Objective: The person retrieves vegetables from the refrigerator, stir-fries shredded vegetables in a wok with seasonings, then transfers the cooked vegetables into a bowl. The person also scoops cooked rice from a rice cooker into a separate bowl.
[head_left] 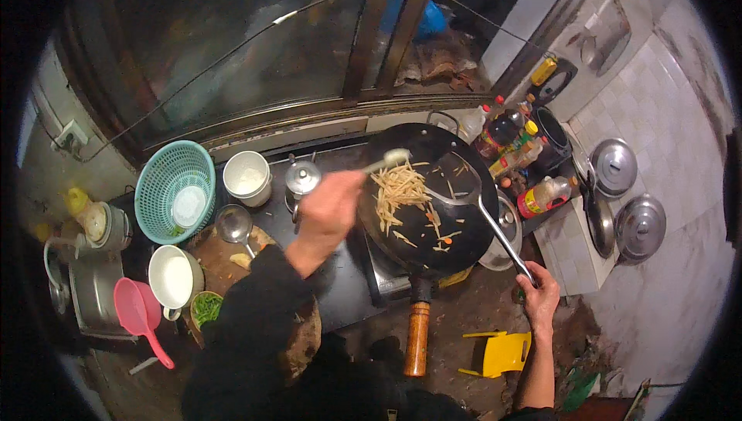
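My left hand (pixel 329 212), slightly blurred, grips a small pale spoon (pixel 389 160) whose bowl is over the upper left of a black wok (pixel 429 259). Light-coloured shredded strips (pixel 400 189) are heaped beneath it, with some strips and orange bits scattered lower in the wok. On the right, my right hand (pixel 540 293) is closed around the handle end of a metal spatula (pixel 501 234). The spatula's blade rests inside the wok beside the heap. The wok's wooden handle (pixel 417 340) points towards me.
Left of the wok stand a lidded metal pot (pixel 302 175), stacked white cups (pixel 246 180), a teal basket (pixel 156 189), a metal ladle (pixel 234 224), a white mug (pixel 175 273) and a pink dipper (pixel 138 308). Bottles (pixel 545 196) and metal lids (pixel 640 227) are at right. A yellow stool (pixel 504 354) stands below.
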Action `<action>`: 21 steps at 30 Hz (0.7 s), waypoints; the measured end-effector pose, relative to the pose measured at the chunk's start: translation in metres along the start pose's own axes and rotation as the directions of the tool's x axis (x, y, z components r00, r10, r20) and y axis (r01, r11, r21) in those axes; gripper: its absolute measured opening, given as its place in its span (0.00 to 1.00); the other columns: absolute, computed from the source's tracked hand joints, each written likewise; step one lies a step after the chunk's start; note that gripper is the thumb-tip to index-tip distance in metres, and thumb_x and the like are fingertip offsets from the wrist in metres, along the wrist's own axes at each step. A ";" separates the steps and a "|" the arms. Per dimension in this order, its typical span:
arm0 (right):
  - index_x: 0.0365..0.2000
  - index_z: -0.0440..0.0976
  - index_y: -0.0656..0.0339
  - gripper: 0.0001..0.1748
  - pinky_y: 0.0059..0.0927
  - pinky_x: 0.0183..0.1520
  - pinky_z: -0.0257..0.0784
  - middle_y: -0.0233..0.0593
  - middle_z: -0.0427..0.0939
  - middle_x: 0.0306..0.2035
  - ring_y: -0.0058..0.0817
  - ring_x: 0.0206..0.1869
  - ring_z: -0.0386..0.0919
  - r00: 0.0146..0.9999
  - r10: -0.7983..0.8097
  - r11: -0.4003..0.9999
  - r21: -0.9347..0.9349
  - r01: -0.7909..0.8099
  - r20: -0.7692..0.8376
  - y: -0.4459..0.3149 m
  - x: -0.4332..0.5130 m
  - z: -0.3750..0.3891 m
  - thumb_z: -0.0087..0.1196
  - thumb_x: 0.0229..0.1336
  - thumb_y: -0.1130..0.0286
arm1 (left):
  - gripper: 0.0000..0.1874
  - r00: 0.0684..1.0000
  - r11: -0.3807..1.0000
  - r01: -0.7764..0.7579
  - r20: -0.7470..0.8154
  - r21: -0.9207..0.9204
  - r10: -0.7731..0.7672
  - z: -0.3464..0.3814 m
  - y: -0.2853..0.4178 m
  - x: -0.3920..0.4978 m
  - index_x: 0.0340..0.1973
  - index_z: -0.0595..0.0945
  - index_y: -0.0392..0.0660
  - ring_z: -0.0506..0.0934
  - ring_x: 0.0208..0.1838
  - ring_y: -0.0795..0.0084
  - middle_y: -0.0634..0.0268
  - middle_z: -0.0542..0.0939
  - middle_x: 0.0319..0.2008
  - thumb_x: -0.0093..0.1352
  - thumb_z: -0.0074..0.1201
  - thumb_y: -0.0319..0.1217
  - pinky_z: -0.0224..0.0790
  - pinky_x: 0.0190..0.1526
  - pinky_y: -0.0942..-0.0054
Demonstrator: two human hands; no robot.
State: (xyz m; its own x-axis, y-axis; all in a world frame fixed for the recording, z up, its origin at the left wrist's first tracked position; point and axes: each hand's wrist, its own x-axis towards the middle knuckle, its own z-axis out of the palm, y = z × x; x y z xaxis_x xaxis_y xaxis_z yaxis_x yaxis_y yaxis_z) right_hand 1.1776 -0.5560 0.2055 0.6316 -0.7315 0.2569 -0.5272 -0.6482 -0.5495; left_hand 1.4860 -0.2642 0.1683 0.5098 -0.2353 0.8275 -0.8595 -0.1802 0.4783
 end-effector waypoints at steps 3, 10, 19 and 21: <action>0.44 0.81 0.61 0.18 0.31 0.42 0.75 0.43 0.84 0.36 0.34 0.36 0.82 0.999 0.039 0.999 0.011 -0.039 -0.018 0.006 -0.009 0.000 0.68 0.49 0.72 | 0.19 0.976 0.976 -0.197 0.112 0.095 0.186 0.026 -0.018 -0.015 0.45 0.80 0.34 0.82 0.41 0.52 0.51 0.82 0.40 0.56 0.55 0.15 0.78 0.44 0.63; 0.44 0.81 0.57 0.17 0.35 0.41 0.74 0.42 0.82 0.36 0.38 0.38 0.81 0.999 0.034 0.995 -0.099 -0.034 0.002 0.008 -0.017 -0.013 0.66 0.51 0.71 | 0.19 0.968 0.974 -0.225 0.121 0.018 0.222 0.035 -0.003 -0.013 0.45 0.80 0.34 0.82 0.43 0.54 0.52 0.82 0.41 0.57 0.53 0.15 0.78 0.44 0.64; 0.41 0.83 0.55 0.15 0.45 0.43 0.76 0.51 0.83 0.37 0.46 0.40 0.82 0.932 -0.090 0.761 -0.580 0.292 0.352 -0.024 0.083 -0.059 0.62 0.51 0.64 | 0.11 0.840 0.852 0.514 -0.141 -0.100 -0.524 -0.019 -0.039 -0.037 0.47 0.82 0.35 0.84 0.35 0.72 0.59 0.85 0.33 0.70 0.54 0.22 0.76 0.39 0.75; 0.37 0.83 0.58 0.15 0.47 0.43 0.77 0.53 0.83 0.36 0.48 0.40 0.82 0.916 -0.006 0.656 -0.690 0.307 0.402 -0.007 0.124 -0.050 0.62 0.49 0.63 | 0.10 0.617 0.680 0.654 -0.287 -0.332 -0.733 -0.045 -0.079 -0.041 0.45 0.82 0.32 0.85 0.34 0.72 0.57 0.86 0.33 0.70 0.52 0.22 0.76 0.38 0.74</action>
State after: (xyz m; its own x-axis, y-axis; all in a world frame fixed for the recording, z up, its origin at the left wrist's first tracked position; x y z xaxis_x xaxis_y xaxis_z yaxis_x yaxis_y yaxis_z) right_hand 1.2305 -0.6526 0.2812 0.8102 -0.5806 -0.0807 -0.5437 -0.7958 0.2668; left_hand 1.5314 -0.1975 0.1095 0.9338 0.2615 0.2442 -0.2635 0.0411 0.9638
